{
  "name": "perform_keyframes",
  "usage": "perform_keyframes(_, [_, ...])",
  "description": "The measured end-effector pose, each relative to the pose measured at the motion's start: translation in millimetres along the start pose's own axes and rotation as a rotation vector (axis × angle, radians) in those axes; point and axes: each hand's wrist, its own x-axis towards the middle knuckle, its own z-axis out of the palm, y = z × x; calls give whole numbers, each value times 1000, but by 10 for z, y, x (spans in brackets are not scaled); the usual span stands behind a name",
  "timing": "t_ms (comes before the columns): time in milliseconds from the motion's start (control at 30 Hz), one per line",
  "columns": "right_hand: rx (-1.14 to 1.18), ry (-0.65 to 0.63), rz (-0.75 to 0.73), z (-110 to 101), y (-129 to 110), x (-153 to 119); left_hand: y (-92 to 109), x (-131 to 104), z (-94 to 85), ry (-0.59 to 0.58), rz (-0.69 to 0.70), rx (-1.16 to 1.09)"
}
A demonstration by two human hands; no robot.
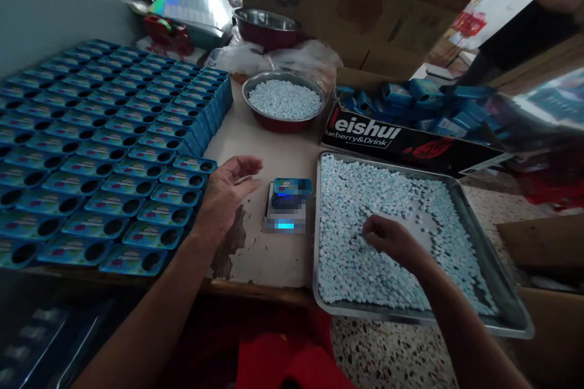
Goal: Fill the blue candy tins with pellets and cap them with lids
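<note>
A small blue box [292, 186] rests on a small scale [285, 219] with a lit display; part of it is pixelated. Just left of the scale, my left hand [232, 185] is raised with its fingers apart and nothing between them. On the right, my right hand [381, 236] is over the metal tray [506, 298] of pale blue and white pellets [356, 267], its fingers pressed together at the pellets. What those fingers hold, if anything, is too small to name. Rows of blue boxes [109, 203] with dark round openings stand left of my left hand.
Behind the scale is a metal bowl [283, 124] of pellets. A black carton [410, 152] of blue boxes stands behind the tray. Farther back are another bowl [267, 27], plastic bags and large cardboard [365, 6]. Part of a person [524, 36] shows at upper right.
</note>
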Motion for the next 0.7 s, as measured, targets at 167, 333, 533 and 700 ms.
perform_keyframes(167, [675,110,297,-77,0,-31,38,34,-9,-28,8,5])
perform_keyframes(333, [892,99,334,-45,-53,14,54,35,-25,-29,-16,-2])
perform_keyframes(533, [638,-9,259,-69,-116,35,64,12,-11,-45,17,-24])
perform_keyframes(700, [496,-42,212,-94,-146,117,60,-9,15,-81,-3,42])
